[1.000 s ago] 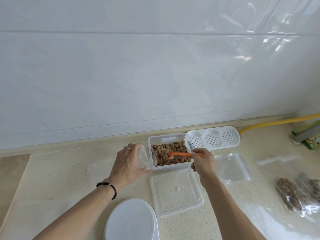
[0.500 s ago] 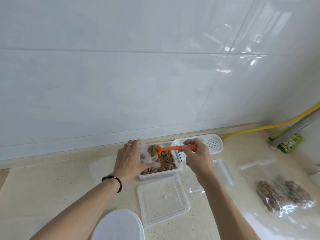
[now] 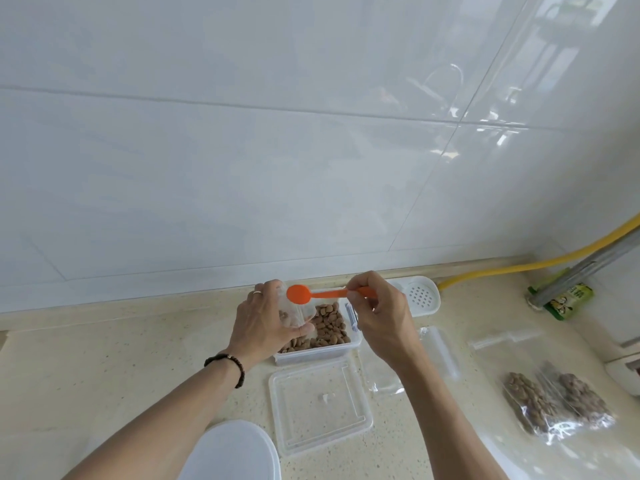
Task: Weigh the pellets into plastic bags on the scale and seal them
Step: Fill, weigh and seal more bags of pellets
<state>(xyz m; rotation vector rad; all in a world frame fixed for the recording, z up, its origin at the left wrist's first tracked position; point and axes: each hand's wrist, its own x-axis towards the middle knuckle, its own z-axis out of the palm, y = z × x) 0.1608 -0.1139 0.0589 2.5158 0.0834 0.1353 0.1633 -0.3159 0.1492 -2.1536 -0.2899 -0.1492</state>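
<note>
White wall, speckled counter (image 3: 104,368) | left hand (image 3: 266,323) holds small bag (image 3: 294,311) | right hand (image 3: 377,317) pinches orange spoon (image 3: 313,293) | tip slowly over bag mouth, above pellet box (image 3: 329,349)

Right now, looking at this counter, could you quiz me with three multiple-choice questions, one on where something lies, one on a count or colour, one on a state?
1. Where is the flat clear plastic lid?
A. On the counter in front of the clear plastic tub of brown pellets
B. Snapped onto the tub
C. Leaning on the wall

2. How many filled clear bags of pellets lie at the right?
A. None
B. Two
C. Five

3. What is the right hand doing?
A. Lying flat on the counter
B. Pinching the handle of the small orange plastic spoon
C. Lifting the lid

Answers: 1 A, the lid lies flat nearer the person than the open tub. 2 B, two filled bags lie side by side. 3 B, its fingers pinch the spoon's handle beside the small clear bag that the left hand holds.
</note>
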